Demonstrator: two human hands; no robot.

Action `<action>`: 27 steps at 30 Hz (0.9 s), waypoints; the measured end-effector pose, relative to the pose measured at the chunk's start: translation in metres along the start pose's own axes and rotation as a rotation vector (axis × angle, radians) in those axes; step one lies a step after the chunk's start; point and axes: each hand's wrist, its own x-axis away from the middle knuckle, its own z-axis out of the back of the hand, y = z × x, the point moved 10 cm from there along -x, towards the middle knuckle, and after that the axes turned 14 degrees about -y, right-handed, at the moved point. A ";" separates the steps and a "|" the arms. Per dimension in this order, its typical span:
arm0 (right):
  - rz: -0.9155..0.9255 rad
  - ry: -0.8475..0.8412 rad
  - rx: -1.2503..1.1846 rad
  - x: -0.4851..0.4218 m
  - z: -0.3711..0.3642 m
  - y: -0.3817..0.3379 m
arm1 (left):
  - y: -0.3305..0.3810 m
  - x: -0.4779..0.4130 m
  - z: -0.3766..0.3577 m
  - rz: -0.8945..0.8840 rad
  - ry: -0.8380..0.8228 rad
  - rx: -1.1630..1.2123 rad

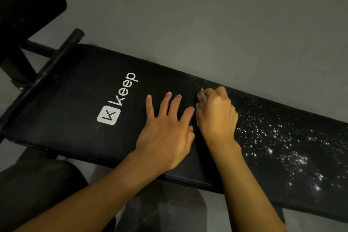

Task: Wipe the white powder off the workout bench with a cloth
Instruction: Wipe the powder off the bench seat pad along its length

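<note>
Right hand: fingers curled tight over a wadded pale cloth, knuckles up, cloth pressed to the pad. Only a sliver of the cloth shows, at the hand's thumb-side edge and past the fingertips; the rest is hidden under the palm. Grip sits on the workout bench, about at the cross seam between the ribbed section and the smoother one. Left hand: immediately beside the grip on its thumb side, flat on the ribbed pad, fingers straight and spread, holding nothing; its thumb nearly meets the cloth, contact not resolvable. Judged role: bracing. White powder: lies entirely on the other side of the grip, away from the left hand. It starts as fine specks just past the right hand's little-finger edge and thickens into clumps farther out along the pad, toward the frame's lower right. Bench long axis runs from the printed logo beyond the left hand, through the grip, into the powder field. Pad on the logo side looks nearly clean, a few faint specks only. Judgement: early in the task; most powder remains. The cloth hand is the nearer one, so strokes should travel along the long axis away from the left hand. Risk: loose grains pushed over the pad's edges. The black foam roller stands well apart, past the logo end.
</note>
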 end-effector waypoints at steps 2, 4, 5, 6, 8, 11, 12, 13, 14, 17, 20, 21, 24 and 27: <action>0.044 0.005 0.001 0.020 -0.002 -0.004 | 0.000 0.000 0.000 -0.002 0.008 0.009; 0.070 0.008 -0.002 0.027 -0.002 -0.006 | -0.001 0.000 0.001 0.001 0.015 0.015; 0.063 0.019 -0.005 0.021 -0.001 -0.005 | -0.001 -0.001 0.001 -0.001 0.017 0.012; 0.045 0.026 -0.008 0.010 0.000 -0.003 | 0.000 -0.001 0.001 -0.005 0.020 0.010; 0.003 0.019 -0.015 -0.017 0.000 -0.002 | 0.000 -0.001 0.001 -0.007 0.024 0.014; -0.009 0.025 -0.028 -0.045 -0.001 -0.010 | 0.000 0.000 0.001 -0.001 0.025 0.010; 0.007 0.030 -0.034 -0.046 -0.001 -0.012 | 0.000 0.000 0.001 -0.001 0.024 0.009; 0.032 0.027 -0.044 -0.042 -0.002 -0.013 | 0.000 0.000 0.002 -0.002 0.025 0.010; 0.063 0.018 -0.052 -0.035 -0.003 -0.013 | 0.000 0.000 0.002 -0.004 0.028 0.013; 0.140 0.012 -0.073 -0.013 -0.003 -0.011 | 0.000 0.001 0.003 -0.003 0.030 0.021; 0.128 0.047 -0.054 -0.030 0.000 -0.010 | 0.000 0.000 0.003 -0.004 0.028 0.023; 0.115 0.050 -0.053 -0.040 -0.001 -0.012 | 0.000 0.000 0.003 -0.005 0.027 0.022; 0.099 0.030 -0.053 -0.058 -0.003 -0.021 | -0.001 0.000 0.003 0.000 0.028 0.028; 0.207 -0.046 -0.100 -0.042 -0.007 -0.026 | -0.001 0.001 0.004 -0.008 0.035 0.036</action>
